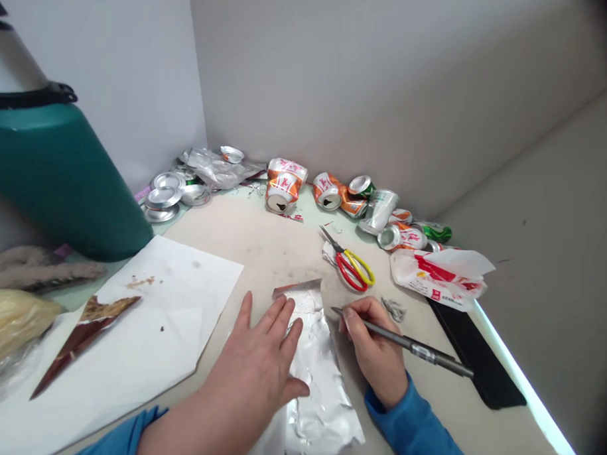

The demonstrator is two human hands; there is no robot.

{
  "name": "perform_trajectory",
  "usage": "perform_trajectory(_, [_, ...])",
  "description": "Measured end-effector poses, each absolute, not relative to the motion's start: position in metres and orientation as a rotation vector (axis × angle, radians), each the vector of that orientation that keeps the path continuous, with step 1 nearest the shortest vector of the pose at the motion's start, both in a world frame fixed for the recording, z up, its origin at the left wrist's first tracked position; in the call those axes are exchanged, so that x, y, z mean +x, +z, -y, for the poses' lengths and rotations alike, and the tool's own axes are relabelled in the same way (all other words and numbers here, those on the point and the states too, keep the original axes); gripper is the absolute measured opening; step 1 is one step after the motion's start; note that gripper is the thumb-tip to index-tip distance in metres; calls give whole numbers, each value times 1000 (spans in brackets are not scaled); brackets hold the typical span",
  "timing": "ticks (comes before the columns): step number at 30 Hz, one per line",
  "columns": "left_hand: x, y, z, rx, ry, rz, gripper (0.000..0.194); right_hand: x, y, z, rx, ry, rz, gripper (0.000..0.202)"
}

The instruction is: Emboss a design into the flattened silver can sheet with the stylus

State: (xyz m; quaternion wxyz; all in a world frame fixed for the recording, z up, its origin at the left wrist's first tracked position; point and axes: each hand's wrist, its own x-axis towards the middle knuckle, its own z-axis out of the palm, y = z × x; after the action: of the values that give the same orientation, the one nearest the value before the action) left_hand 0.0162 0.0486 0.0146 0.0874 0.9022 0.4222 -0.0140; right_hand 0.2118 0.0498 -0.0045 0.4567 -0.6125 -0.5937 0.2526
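Note:
My left hand (259,362) lies spread on the left part of a crumpled silvery foil sheet (318,387), fingers pointing away from me. The sheet's far end curls up and shows a brown edge. My right hand (374,346) grips a dark grey pen (418,351) just right of the sheet. The pen's tip points left, close to the sheet's edge; whether it touches anything, I cannot tell. Beyond the hands lie scissors (349,262) with one red and one yellow handle, blades pointing away.
Cut cans (285,184) line the wall, with can ends (164,197) at the back left. White paper (181,316) carries a torn brown piece (83,339). A green container (61,179) stands left. At right are a red-white plastic bag (441,275) and a black flat object (483,360).

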Motion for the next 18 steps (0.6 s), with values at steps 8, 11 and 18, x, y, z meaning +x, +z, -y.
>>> perform_trajectory(8, [16, 24, -49, 2739, 72, -1336, 69, 212, -1, -51, -1521, 633, 1467, 17])
perform_trajectory(11, [16, 26, -49, 2748, 102, -1354, 64, 213, 0, -51, -1533, 620, 1441, 17])
perform_trajectory(18, [17, 25, -46, 2802, 128, -1450, 48, 226, 3, -59, -1521, 500, 1226, 19])
